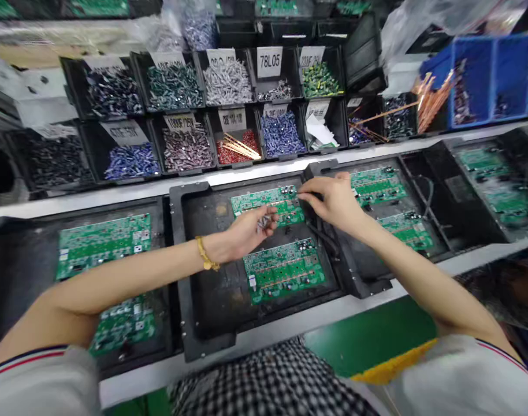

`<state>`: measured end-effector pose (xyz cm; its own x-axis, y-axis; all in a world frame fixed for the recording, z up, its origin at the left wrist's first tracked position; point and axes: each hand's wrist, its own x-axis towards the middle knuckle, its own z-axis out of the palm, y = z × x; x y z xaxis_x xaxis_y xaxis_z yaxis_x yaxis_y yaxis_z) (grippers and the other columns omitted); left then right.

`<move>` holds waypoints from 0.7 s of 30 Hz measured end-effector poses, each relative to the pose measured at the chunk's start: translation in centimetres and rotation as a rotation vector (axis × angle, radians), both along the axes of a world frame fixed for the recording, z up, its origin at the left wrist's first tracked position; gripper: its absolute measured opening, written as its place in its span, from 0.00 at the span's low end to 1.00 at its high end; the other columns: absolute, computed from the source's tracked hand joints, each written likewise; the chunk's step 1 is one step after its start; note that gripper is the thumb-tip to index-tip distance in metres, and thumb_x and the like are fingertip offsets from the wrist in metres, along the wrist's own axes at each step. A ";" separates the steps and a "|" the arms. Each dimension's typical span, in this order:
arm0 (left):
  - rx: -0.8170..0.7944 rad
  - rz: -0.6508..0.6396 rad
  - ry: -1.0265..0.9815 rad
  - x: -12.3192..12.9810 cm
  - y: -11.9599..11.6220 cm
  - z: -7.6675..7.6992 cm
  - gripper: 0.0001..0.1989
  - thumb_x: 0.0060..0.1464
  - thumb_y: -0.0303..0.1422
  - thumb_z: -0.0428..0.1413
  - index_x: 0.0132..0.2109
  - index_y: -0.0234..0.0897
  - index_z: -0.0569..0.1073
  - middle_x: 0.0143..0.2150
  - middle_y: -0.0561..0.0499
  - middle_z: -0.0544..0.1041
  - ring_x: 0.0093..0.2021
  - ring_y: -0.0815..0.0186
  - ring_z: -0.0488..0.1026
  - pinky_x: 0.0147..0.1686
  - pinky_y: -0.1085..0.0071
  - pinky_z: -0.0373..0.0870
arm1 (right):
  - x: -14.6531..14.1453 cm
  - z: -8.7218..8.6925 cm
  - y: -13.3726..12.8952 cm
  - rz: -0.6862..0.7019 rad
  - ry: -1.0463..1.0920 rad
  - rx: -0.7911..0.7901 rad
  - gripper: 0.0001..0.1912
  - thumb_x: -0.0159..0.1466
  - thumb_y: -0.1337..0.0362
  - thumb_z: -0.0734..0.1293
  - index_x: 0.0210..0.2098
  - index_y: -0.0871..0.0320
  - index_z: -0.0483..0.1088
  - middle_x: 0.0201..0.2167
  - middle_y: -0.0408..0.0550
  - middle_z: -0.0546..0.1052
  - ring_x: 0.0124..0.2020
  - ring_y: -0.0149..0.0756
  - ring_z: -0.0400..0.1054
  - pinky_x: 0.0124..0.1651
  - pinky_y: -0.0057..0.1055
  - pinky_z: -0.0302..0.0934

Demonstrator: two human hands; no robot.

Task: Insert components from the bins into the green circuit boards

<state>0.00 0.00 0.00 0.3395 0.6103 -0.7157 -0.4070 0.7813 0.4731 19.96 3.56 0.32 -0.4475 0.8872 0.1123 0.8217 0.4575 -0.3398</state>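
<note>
My left hand [251,232], palm up with curled fingers, holds a small bunch of grey components [264,222] over the upper green circuit board [251,200]. At that board's right edge is my right hand [331,199], its thumb and index finger pinched together; anything between the fingertips is too small to make out. Both boards lie in a black tray [212,289]. The lower circuit board [285,271] sits in front of the hands, untouched, with small parts on its surface.
Black bins [188,167] of loose components stand in rows behind the trays, some labelled. Other trays with circuit boards flank this one, at left [103,237] and right [379,185]. A blue bin [489,121] is at the far right.
</note>
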 end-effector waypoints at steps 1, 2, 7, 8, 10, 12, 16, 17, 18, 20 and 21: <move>0.011 -0.016 -0.007 0.0 -0.3 -0.1 0.12 0.64 0.25 0.43 0.35 0.27 0.70 0.25 0.51 0.70 0.24 0.74 0.67 0.27 0.77 0.63 | -0.1 -0.3 0.7 0.015 -0.031 -0.020 0.12 0.63 0.64 0.59 0.31 0.57 0.73 0.38 0.47 0.79 0.40 0.40 0.70 0.43 0.39 0.41; 0.023 -0.034 -0.015 -0.1 -0.5 -0.2 0.13 0.64 0.26 0.44 0.35 0.27 0.70 0.25 0.50 0.71 0.24 0.74 0.67 0.28 0.77 0.64 | -0.2 -0.6 1.3 0.029 -0.059 -0.039 0.11 0.62 0.65 0.59 0.30 0.58 0.73 0.37 0.47 0.79 0.40 0.41 0.70 0.43 0.39 0.41; 0.106 -0.164 -0.062 -0.4 -0.7 -0.3 0.15 0.64 0.32 0.44 0.36 0.28 0.72 0.34 0.42 0.77 0.28 0.70 0.72 0.26 0.76 0.64 | -0.4 -1.3 3.3 0.079 -0.138 -0.096 0.10 0.61 0.67 0.59 0.29 0.59 0.72 0.36 0.47 0.78 0.39 0.41 0.69 0.41 0.38 0.40; 0.112 -0.198 -0.071 -0.5 -0.5 -0.2 0.16 0.64 0.34 0.44 0.36 0.28 0.73 0.36 0.41 0.77 0.29 0.69 0.73 0.26 0.76 0.64 | -0.4 -1.3 3.5 0.085 -0.143 -0.098 0.10 0.61 0.67 0.59 0.29 0.59 0.71 0.35 0.47 0.77 0.39 0.41 0.68 0.41 0.38 0.40; 0.114 -0.243 -0.096 -0.5 -0.3 0.0 0.18 0.64 0.36 0.45 0.37 0.28 0.74 0.40 0.40 0.77 0.32 0.67 0.74 0.28 0.75 0.66 | -0.3 -1.3 3.7 0.100 -0.152 -0.099 0.10 0.61 0.67 0.59 0.29 0.60 0.71 0.35 0.47 0.77 0.39 0.40 0.68 0.40 0.37 0.40; 0.116 -0.235 -0.138 -0.6 -0.2 0.1 0.18 0.64 0.36 0.45 0.40 0.28 0.75 0.42 0.41 0.75 0.34 0.69 0.73 0.32 0.75 0.68 | -0.2 -1.4 3.9 0.121 -0.160 -0.103 0.10 0.61 0.67 0.59 0.29 0.60 0.71 0.34 0.47 0.76 0.38 0.40 0.67 0.39 0.37 0.39; 0.105 -0.203 -0.221 -0.8 -0.2 -0.1 0.14 0.62 0.36 0.49 0.46 0.30 0.74 0.27 0.52 0.67 0.25 0.76 0.64 0.27 0.80 0.63 | 0.0 -1.6 4.1 0.138 -0.144 -0.096 0.10 0.61 0.66 0.58 0.29 0.59 0.70 0.34 0.47 0.76 0.38 0.39 0.67 0.39 0.36 0.39; 0.106 -0.217 -0.221 -0.8 -0.3 -0.2 0.14 0.61 0.36 0.51 0.46 0.29 0.74 0.24 0.55 0.63 0.22 0.77 0.60 0.22 0.81 0.59 | 0.1 -1.7 4.1 0.136 -0.134 -0.092 0.11 0.62 0.66 0.58 0.29 0.59 0.70 0.34 0.47 0.76 0.38 0.39 0.67 0.39 0.36 0.39; 0.110 -0.234 -0.209 -0.8 -0.3 -0.3 0.14 0.61 0.36 0.52 0.46 0.29 0.74 0.22 0.57 0.59 0.20 0.78 0.57 0.19 0.81 0.54 | 0.1 -1.8 4.1 0.136 -0.126 -0.089 0.11 0.62 0.66 0.58 0.29 0.59 0.70 0.34 0.47 0.76 0.38 0.38 0.67 0.39 0.36 0.39; 0.111 -0.237 -0.146 -0.9 -0.3 -0.3 0.14 0.61 0.36 0.52 0.45 0.28 0.73 0.20 0.58 0.57 0.17 0.78 0.52 0.16 0.81 0.47 | 0.2 -1.8 4.0 0.146 -0.119 -0.088 0.11 0.62 0.66 0.58 0.29 0.59 0.70 0.35 0.47 0.76 0.38 0.38 0.67 0.39 0.35 0.38; 0.099 -0.220 -0.107 -0.9 -0.3 -0.3 0.14 0.61 0.36 0.50 0.44 0.27 0.72 0.20 0.58 0.59 0.16 0.78 0.52 0.16 0.81 0.47 | 0.2 -1.8 4.0 0.155 -0.122 -0.086 0.10 0.62 0.66 0.58 0.30 0.59 0.70 0.35 0.47 0.76 0.37 0.38 0.66 0.39 0.35 0.38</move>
<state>-0.89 -0.25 -0.29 0.5427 0.5788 -0.6086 -0.2845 0.8085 0.5152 20.13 7.51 -1.49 -0.5847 0.8109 -0.0239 0.7814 0.5550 -0.2853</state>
